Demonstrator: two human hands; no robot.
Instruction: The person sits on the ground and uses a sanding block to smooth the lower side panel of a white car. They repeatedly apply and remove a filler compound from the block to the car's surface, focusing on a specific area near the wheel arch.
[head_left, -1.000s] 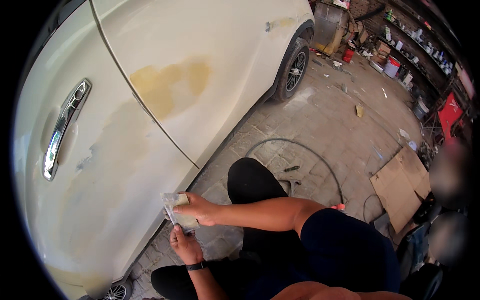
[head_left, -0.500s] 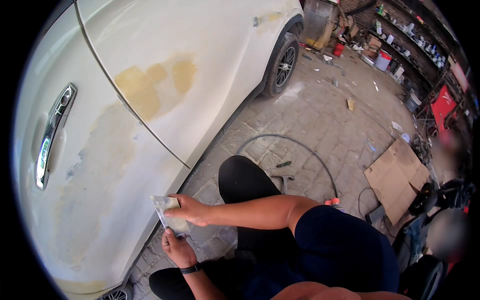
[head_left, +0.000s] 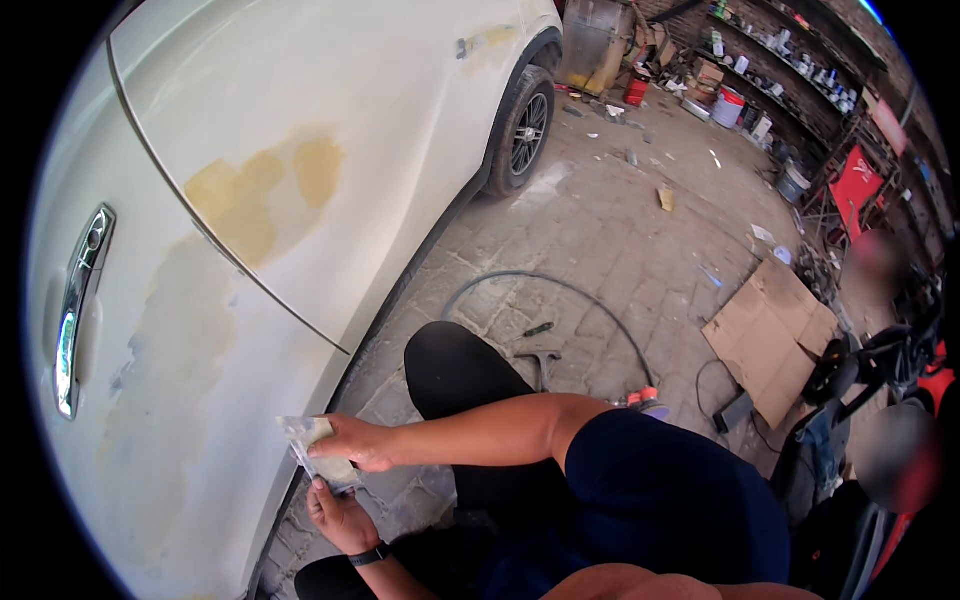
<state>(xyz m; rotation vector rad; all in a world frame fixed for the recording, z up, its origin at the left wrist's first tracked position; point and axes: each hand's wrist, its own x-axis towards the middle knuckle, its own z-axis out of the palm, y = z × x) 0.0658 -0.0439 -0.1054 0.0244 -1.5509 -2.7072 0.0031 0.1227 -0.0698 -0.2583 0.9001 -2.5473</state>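
Observation:
Thumb on top, my right hand [head_left: 352, 444] grips a flat, thin spreader [head_left: 322, 430] smeared with pale yellow putty. Below it my left hand [head_left: 342, 518], with a dark band at its wrist, pinches a narrow greyish plate [head_left: 303, 458] that meets the spreader. Where the two pieces overlap, I cannot make out their full outlines. Both hands are close beside the lower part of a white car door [head_left: 230, 400], without touching it. The door carries dull grey-beige sanded patches, and yellow filler [head_left: 250, 200] covers part of the panel beyond the door gap.
A chrome door handle [head_left: 85, 310] is at left, a wheel [head_left: 525, 135] farther off. On the paved floor lie a black hose [head_left: 590, 297], a dark T-shaped tool [head_left: 541, 365], an orange-topped sander [head_left: 645, 400] and flattened cardboard [head_left: 765, 335]. Loaded shelves [head_left: 790, 65] line the wall.
The whole view has shifted, so the car and floor things appear farther left. Both hands stay together on the spreader and plate, with only a slight change in their tilt.

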